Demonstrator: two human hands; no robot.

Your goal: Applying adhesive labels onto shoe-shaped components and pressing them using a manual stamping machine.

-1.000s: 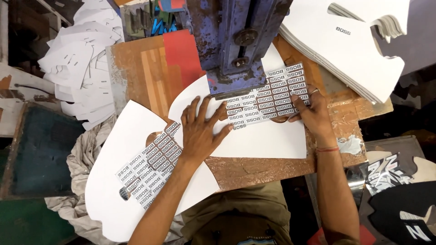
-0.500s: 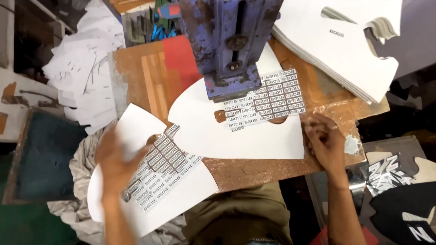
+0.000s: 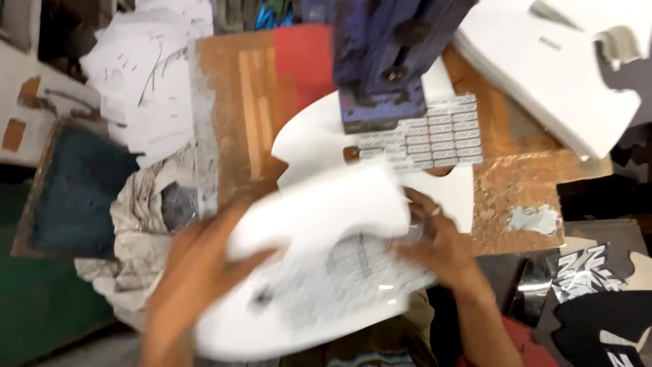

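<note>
The white cut sheet [image 3: 319, 258] with a transparent label film [image 3: 346, 272] lying on it is up off the bench, held between my two hands and blurred by motion. My left hand [image 3: 193, 278] grips its left edge; the fingers look curled against the sheet, but the blur is too strong for me to tell how they are set. My right hand [image 3: 435, 241] is at the sheet's right edge, fingers [image 3: 414, 204] bent and spread a little, resting on the sheet and the film.

Just beyond my right fingertips a second white sheet [image 3: 312, 136] lies flat on the worn wooden bench [image 3: 238, 102], with a strip of small grey labels [image 3: 435, 132] on it. The blue press head [image 3: 387, 61] stands over the far end of that strip, touching or nearly touching it; I cannot tell which.

Far beyond my right hand a stack of white cut sheets [image 3: 557, 75] sits on the bench corner. Beyond my left hand lie loose white paper offcuts [image 3: 149, 75], and just beside that hand a crumpled grey rag [image 3: 142, 211].
</note>
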